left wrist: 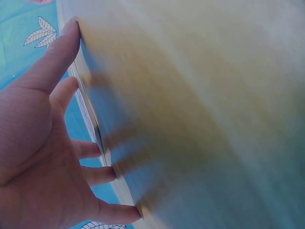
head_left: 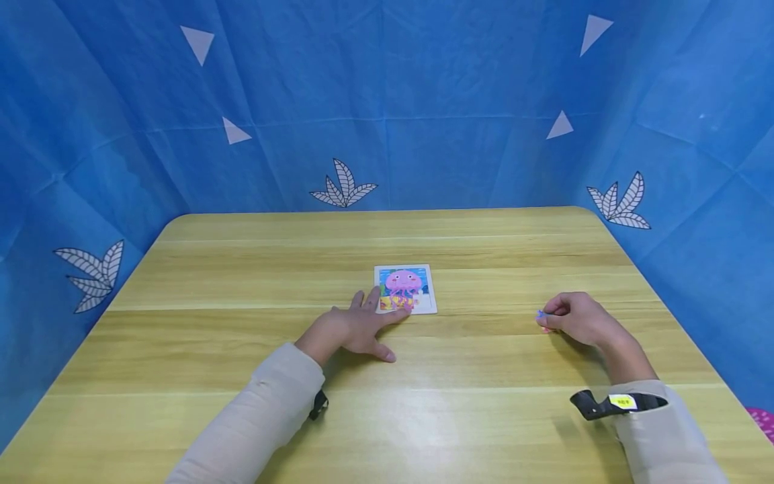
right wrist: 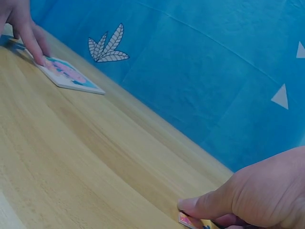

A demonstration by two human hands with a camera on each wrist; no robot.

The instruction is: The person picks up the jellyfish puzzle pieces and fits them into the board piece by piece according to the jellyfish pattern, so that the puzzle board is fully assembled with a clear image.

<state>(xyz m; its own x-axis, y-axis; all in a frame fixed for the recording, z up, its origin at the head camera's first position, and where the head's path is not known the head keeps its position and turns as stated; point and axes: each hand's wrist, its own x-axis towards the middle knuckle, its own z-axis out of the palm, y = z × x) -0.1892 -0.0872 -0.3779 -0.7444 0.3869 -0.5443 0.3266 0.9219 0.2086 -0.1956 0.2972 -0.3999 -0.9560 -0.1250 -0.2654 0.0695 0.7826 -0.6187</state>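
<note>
A small square jigsaw puzzle [head_left: 404,279] with a white frame and a pink jellyfish picture lies on the wooden table [head_left: 484,249]. Its lower right part shows a white gap. My left hand [head_left: 364,328] is spread at the puzzle's lower left, fingertips touching its frame and lower edge, thumb out over the tabletop. In the left wrist view the fingers are straight, tips down on the table. Off to the right, my right hand [head_left: 577,317] pinches a small blue and pink puzzle piece [head_left: 541,314] between thumb and fingers, close over the table. Its fingers partly hide the piece [right wrist: 185,219].
A blue cloth [head_left: 423,101] with white triangles and leaf prints hangs behind the table and along both sides. A black strap [head_left: 605,405] with a yellow label sits on the right sleeve. Something pink [head_left: 762,422] shows past the table's right edge.
</note>
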